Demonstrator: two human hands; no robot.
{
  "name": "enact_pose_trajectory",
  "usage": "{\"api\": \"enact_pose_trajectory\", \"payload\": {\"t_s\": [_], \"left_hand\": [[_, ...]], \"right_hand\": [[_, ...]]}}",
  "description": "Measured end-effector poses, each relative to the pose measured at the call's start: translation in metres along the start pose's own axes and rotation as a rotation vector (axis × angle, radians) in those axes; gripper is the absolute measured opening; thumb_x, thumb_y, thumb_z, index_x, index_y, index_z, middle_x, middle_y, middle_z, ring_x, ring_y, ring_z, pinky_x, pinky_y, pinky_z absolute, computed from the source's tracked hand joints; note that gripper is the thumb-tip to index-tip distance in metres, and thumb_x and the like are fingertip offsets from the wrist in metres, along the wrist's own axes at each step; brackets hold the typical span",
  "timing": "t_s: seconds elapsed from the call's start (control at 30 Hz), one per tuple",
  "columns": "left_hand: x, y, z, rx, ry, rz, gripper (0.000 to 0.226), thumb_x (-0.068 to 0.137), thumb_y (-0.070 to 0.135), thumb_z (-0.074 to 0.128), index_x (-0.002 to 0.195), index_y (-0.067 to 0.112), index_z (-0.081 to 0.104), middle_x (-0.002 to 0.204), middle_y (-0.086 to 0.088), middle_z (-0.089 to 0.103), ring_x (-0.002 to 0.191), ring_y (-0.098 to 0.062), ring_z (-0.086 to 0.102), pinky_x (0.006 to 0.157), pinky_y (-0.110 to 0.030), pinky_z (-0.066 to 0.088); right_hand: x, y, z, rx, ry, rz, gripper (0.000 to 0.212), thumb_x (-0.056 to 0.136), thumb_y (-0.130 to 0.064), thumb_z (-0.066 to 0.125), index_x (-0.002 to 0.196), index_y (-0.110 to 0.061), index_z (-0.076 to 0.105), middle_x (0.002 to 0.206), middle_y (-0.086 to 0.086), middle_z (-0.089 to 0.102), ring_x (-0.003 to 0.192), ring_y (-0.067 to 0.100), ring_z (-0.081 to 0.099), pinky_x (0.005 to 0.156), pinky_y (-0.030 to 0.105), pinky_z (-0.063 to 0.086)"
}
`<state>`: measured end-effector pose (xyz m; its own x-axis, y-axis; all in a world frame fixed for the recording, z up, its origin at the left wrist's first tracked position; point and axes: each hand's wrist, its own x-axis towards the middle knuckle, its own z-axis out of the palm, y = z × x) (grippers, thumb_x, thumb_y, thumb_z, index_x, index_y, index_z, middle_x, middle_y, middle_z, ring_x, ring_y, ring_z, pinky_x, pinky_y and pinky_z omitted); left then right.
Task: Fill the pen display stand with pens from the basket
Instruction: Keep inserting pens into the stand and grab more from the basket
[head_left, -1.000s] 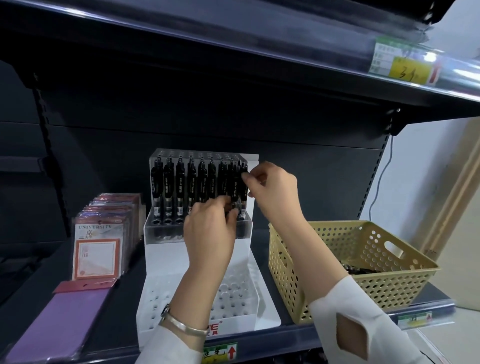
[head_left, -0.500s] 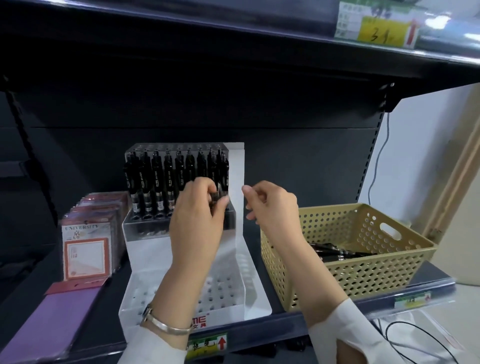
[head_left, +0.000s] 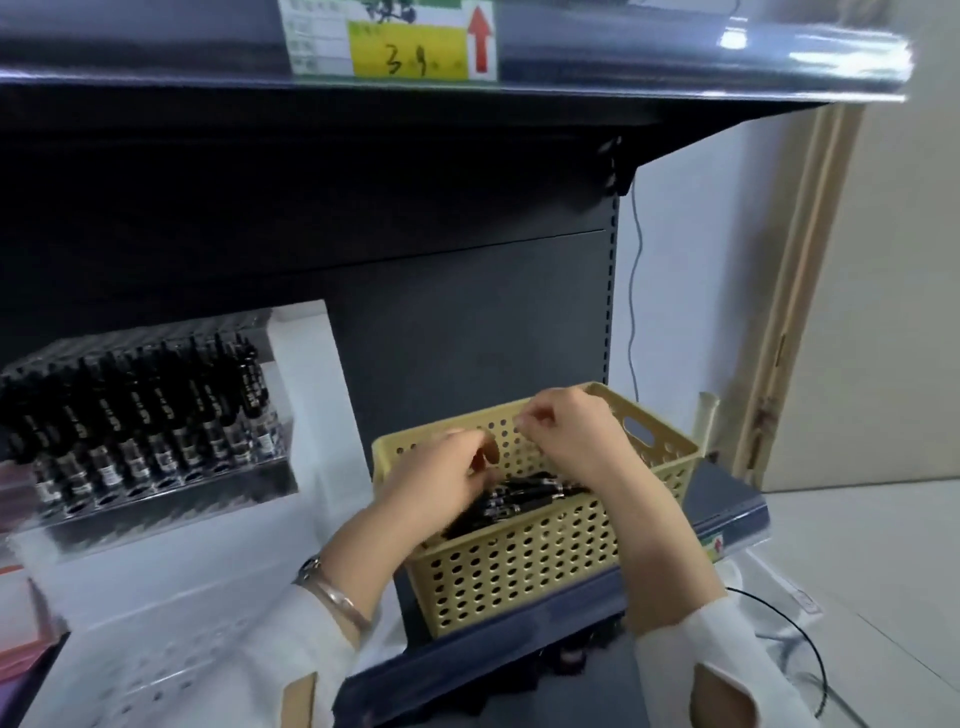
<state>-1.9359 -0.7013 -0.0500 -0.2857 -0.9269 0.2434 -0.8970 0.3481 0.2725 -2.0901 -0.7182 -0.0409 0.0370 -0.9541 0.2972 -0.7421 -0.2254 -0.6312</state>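
Note:
A yellow perforated basket (head_left: 519, 571) stands on the shelf in the middle of the view, with several black pens (head_left: 530, 496) lying in it. My left hand (head_left: 441, 483) is inside the basket just above the pens, fingers loosely curled and blurred, with nothing visibly held. My right hand (head_left: 571, 431) hovers over the basket's far side, fingers loosely bent and empty. The white tiered pen display stand (head_left: 306, 374) is at the left. Its upper tier holds a row of upright black pens (head_left: 145, 415). Its lower tier (head_left: 156, 670) shows bare holes.
The dark shelf above (head_left: 571, 67) overhangs the work area and carries a yellow price label (head_left: 410, 52). A pink item (head_left: 15, 613) sits at the far left edge. A black cable (head_left: 810, 649) lies on the floor to the right, beside a door frame (head_left: 795, 312).
Both hands have left the display stand and moved right to the basket. The view has swung right and down, so the stand now sits at the left edge.

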Motion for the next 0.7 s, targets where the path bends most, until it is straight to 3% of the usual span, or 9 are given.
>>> {"api": "enact_pose_trajectory", "payload": {"t_s": [0.1,0.27,0.33,0.4,0.53,0.6,0.7], "left_hand": [[0.032,0.004,0.004,0.110,-0.223,0.019,0.011,0.088,0.032,0.059,0.099,0.029,0.058,0.102,0.004,0.062,0.091,-0.017,0.057,0.078,-0.032,0.048],[0.085,0.013,0.022,0.169,-0.488,0.038,0.029,0.088,0.023,0.061,0.117,0.017,0.059,0.118,-0.003,0.061,0.104,-0.022,0.058,0.090,-0.032,0.047],[0.102,0.015,0.035,0.197,-0.545,0.022,0.034,0.089,0.023,0.060,0.122,0.017,0.058,0.125,-0.002,0.059,0.111,-0.023,0.057,0.096,-0.035,0.046],[0.114,0.016,0.049,0.255,-0.583,0.031,0.037,0.090,0.023,0.058,0.127,0.015,0.055,0.129,-0.004,0.057,0.116,-0.025,0.055,0.100,-0.037,0.044],[0.115,0.016,0.070,0.232,-0.589,0.019,0.036,0.093,0.022,0.054,0.125,0.007,0.053,0.127,-0.009,0.057,0.115,-0.025,0.055,0.096,-0.035,0.044],[0.113,0.018,0.076,0.247,-0.616,0.022,0.035,0.093,0.025,0.054,0.121,0.004,0.054,0.122,-0.011,0.059,0.111,-0.025,0.056,0.090,-0.034,0.044],[0.110,0.023,0.080,0.293,-0.621,0.035,0.037,0.096,0.027,0.048,0.126,0.005,0.050,0.127,-0.012,0.056,0.115,-0.027,0.054,0.094,-0.035,0.043]], "right_hand": [[0.008,0.014,-0.008,0.008,-0.009,-0.013,0.016,0.090,-0.021,0.054,0.090,-0.017,0.070,0.084,-0.001,0.067,0.080,0.018,0.062,0.074,0.031,0.051],[0.029,0.029,-0.018,0.033,-0.048,-0.002,0.020,0.093,-0.012,0.049,0.094,-0.014,0.070,0.087,-0.001,0.066,0.081,0.017,0.061,0.070,0.026,0.048],[0.034,0.034,-0.018,0.076,-0.031,0.019,0.023,0.094,-0.008,0.047,0.096,-0.010,0.069,0.086,-0.001,0.064,0.082,0.017,0.062,0.064,0.025,0.045],[0.039,0.042,-0.015,0.127,-0.036,0.047,0.024,0.094,-0.004,0.045,0.095,-0.006,0.069,0.091,0.004,0.067,0.085,0.020,0.065,0.067,0.026,0.048],[0.043,0.058,-0.007,0.172,-0.088,0.126,0.026,0.090,0.003,0.042,0.092,0.004,0.067,0.085,0.020,0.066,0.086,0.036,0.065,0.069,0.041,0.054],[0.044,0.064,-0.007,0.175,-0.090,0.155,0.027,0.092,0.001,0.042,0.091,-0.002,0.068,0.085,0.015,0.067,0.084,0.031,0.066,0.071,0.040,0.055],[0.044,0.068,-0.007,0.196,-0.077,0.182,0.026,0.093,-0.004,0.042,0.087,-0.007,0.067,0.084,0.012,0.067,0.073,0.025,0.062,0.064,0.036,0.053]]}}
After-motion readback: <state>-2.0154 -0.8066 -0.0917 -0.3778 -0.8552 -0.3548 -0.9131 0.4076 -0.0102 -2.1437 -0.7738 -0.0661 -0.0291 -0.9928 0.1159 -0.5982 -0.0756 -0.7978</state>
